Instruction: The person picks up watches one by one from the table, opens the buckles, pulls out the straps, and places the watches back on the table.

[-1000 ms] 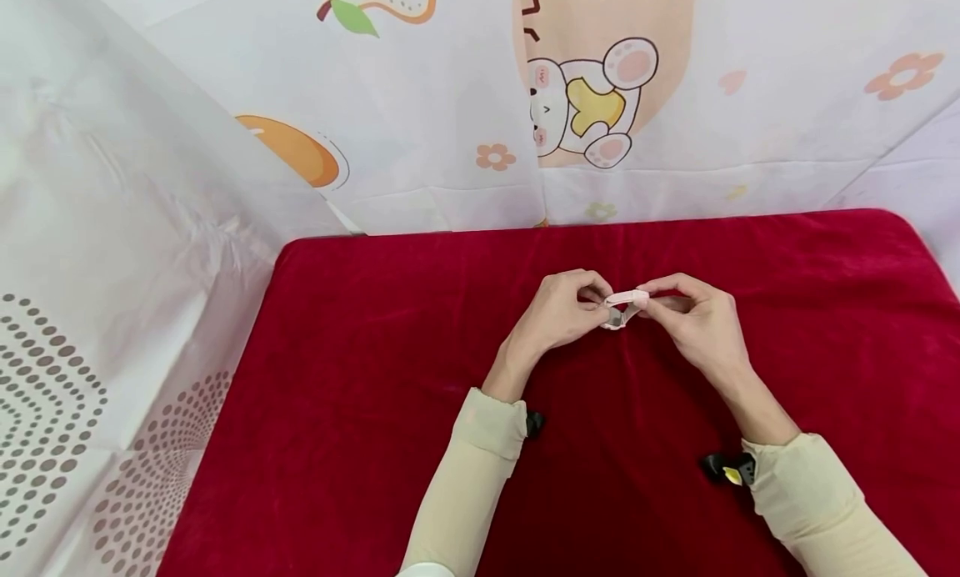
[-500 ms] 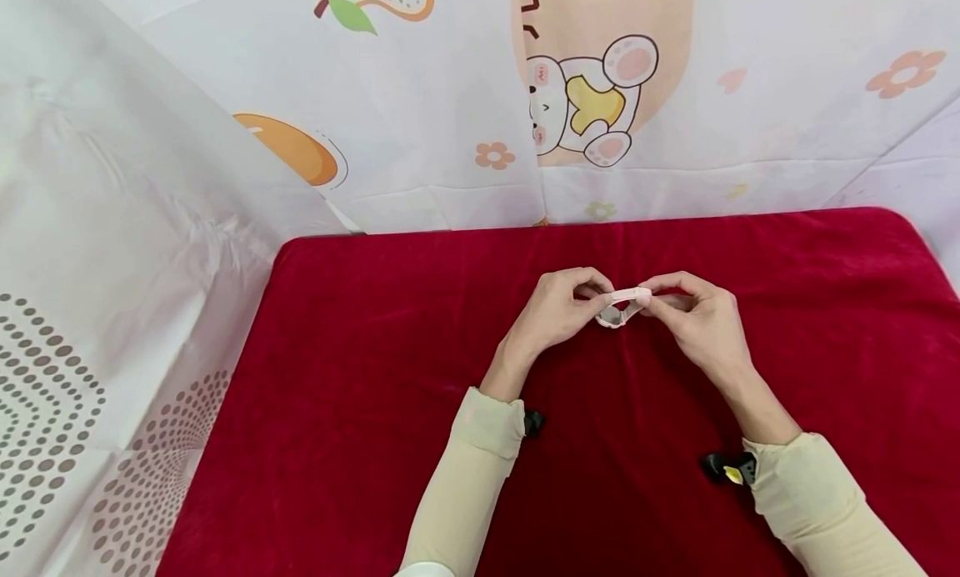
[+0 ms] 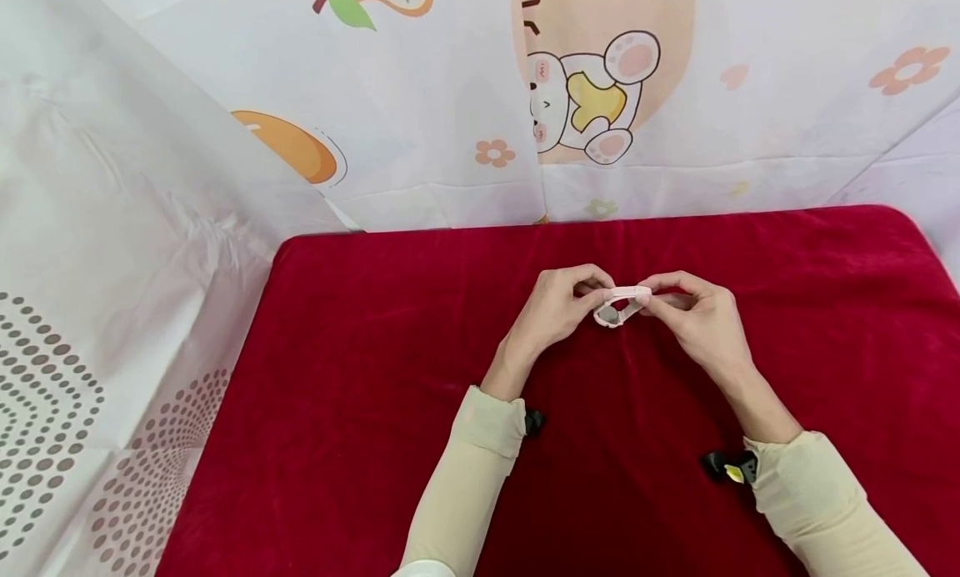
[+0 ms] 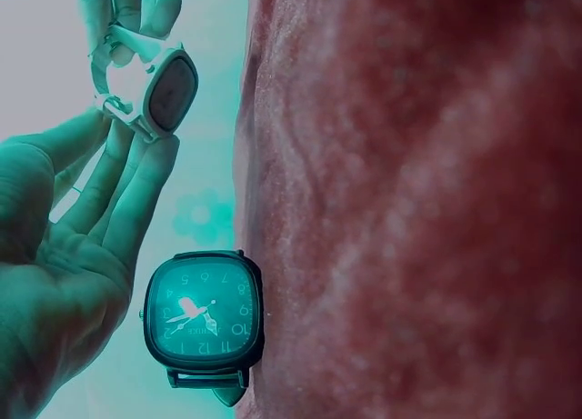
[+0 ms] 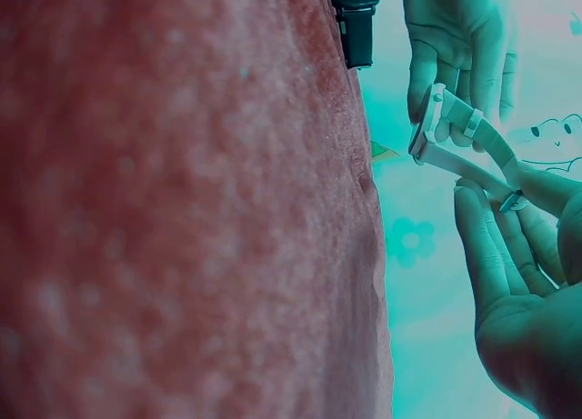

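In the head view a small pale pink-white wristwatch (image 3: 607, 315) is held above the cloth, its strap closed into a loop. My left hand (image 3: 558, 306) grips the case side between thumb and fingers. Opposite it, my right hand (image 3: 693, 318) pinches the strap near the buckle, a small metal piece that shows beside the fingertips in the right wrist view. The case (image 4: 171, 94) faces the left wrist camera with a dark squarish back or dial; which one cannot be told. A second, black square watch (image 4: 205, 312) with a numbered dial appears below my left hand.
A red velvet cloth (image 3: 375, 377) covers the table. White printed curtains (image 3: 420, 85) hang along its back and left side. Black wrist cameras (image 3: 534, 423) sit at both cuffs. What holds up the black watch cannot be told; the head view does not show it.
The pale watch has shifted and tilted slightly, so its case shows a little farther left and its loop looks more open. Both hands stay almost in place.
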A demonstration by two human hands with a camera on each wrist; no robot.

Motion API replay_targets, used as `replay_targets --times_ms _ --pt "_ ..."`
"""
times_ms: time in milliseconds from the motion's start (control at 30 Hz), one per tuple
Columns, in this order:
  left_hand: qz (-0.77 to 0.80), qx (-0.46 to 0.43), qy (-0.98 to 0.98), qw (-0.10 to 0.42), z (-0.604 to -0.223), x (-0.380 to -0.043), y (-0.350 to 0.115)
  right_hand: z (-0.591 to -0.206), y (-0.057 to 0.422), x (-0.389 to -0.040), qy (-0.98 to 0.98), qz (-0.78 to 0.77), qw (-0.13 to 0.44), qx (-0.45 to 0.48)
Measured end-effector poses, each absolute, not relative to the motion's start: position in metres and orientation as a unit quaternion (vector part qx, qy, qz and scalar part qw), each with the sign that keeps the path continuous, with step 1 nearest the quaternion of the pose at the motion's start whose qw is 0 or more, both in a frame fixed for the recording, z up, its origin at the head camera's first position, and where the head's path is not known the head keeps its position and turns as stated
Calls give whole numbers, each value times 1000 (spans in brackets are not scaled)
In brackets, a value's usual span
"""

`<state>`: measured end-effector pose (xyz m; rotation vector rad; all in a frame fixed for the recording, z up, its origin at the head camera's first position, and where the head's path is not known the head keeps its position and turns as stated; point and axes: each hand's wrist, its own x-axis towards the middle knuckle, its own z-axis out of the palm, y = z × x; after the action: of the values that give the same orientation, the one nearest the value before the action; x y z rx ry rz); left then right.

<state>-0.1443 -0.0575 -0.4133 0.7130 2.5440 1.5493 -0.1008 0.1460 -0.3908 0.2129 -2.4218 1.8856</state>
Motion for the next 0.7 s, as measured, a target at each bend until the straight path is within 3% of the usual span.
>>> replay_targets --times_ms 700 --pt "478 250 841 30 -412 -144 -58 -388 143 -99 -795 602 33 66"
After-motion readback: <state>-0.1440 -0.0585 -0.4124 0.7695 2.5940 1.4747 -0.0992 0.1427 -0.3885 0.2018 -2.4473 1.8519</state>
